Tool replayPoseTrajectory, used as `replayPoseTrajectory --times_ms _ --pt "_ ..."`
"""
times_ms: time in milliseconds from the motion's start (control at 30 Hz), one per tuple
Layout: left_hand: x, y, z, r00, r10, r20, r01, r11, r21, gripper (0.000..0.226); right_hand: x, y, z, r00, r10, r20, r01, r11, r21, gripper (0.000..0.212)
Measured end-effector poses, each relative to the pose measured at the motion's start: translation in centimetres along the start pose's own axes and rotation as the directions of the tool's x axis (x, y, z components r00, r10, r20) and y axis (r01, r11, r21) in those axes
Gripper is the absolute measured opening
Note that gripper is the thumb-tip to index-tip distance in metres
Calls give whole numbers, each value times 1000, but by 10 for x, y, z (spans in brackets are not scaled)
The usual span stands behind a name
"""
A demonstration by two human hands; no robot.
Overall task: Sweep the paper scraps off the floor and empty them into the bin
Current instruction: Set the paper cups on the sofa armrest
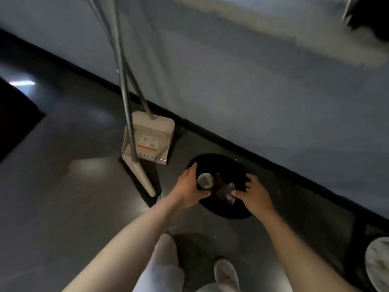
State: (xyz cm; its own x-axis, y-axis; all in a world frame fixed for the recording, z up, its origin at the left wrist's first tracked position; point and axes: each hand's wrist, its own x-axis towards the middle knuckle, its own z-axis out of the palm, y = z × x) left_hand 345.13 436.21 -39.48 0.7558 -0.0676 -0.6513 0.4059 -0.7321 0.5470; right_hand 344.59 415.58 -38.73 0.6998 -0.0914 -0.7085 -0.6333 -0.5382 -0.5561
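Two hands are showing mid-frame, the left hand (189, 186) and the right hand (255, 196). Two shoes (166, 243) (226, 270) are standing at the bottom. One broom (140, 175), one dustpan (151, 140) and one bin (223, 213) are sitting centre, one cup (205, 181) lying inside.
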Motion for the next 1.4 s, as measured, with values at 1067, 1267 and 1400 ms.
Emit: replayPoseTrajectory --times_ms 1067,1267,1400 --pt "-811 -472 -559 195 -571 -798 548 738 -394 89 -693 -633 649 -118 -574 810 911 -387 -141 77" --pt "-855 -624 -668 182 -576 -797 492 755 -433 93 -715 -727 797 -3 -613 790 925 -302 -230 79" --pt "-867 -740 -761 217 -562 -798 470 777 -419 96 -718 -800 915 59 -657 752 927 -244 -285 78"
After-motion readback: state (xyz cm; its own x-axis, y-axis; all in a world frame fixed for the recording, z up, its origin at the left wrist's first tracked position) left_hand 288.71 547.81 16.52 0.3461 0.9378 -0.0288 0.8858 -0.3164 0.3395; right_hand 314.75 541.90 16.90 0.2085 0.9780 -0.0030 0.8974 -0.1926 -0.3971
